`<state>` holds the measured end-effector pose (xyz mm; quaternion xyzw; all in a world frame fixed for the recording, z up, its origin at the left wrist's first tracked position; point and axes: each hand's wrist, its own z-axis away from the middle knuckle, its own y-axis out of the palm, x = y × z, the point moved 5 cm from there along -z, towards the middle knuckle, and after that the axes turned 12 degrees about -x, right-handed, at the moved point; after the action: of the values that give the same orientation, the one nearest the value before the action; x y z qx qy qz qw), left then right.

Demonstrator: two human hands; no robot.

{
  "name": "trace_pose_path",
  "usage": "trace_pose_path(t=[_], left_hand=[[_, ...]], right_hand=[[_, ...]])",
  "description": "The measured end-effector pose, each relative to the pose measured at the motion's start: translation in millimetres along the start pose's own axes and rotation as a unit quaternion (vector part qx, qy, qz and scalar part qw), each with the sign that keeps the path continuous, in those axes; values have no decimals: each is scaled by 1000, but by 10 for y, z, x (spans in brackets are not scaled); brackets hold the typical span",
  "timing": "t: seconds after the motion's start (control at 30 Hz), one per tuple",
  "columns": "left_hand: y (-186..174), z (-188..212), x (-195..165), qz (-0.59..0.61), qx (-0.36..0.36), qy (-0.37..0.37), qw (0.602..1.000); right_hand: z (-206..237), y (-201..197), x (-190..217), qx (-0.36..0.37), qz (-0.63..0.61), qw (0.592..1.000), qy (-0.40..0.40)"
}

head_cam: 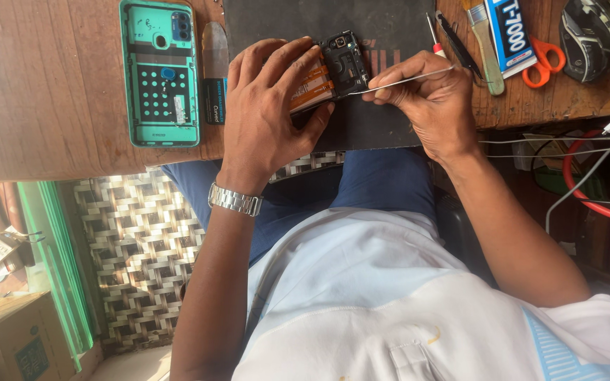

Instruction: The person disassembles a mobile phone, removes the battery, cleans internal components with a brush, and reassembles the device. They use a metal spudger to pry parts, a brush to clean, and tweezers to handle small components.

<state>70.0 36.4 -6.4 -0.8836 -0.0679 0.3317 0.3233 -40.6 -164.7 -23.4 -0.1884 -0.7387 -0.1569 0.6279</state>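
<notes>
White shirt nearest cam. Left hand (266, 106) clamps opened phone (333, 70) on dark mat (383, 127), long axis running left-right btwn hands. Right hand (432, 95) pinches thin wire tool (400, 81), tip touching phone's right edge.

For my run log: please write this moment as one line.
left hand: holds opened phone on black mat | right hand: holds thin tweezers, tip at phone | green back cover: on table, left
</notes>
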Motion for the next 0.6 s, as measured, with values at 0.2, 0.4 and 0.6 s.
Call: trace_pose_path(t=[0.2,0.4,0.6], left_hand=[[112,18,-8,-5,6,-5,1000],[121,68,70,-10,1,-2,1000],[136,76,73,-9,6,-5,1000]], right_hand=[[-64,-40,-49,25,17,999,-27],[-59,65,-14,30,32,998,-35],[-70,23,-73,29,37,998,-49]])
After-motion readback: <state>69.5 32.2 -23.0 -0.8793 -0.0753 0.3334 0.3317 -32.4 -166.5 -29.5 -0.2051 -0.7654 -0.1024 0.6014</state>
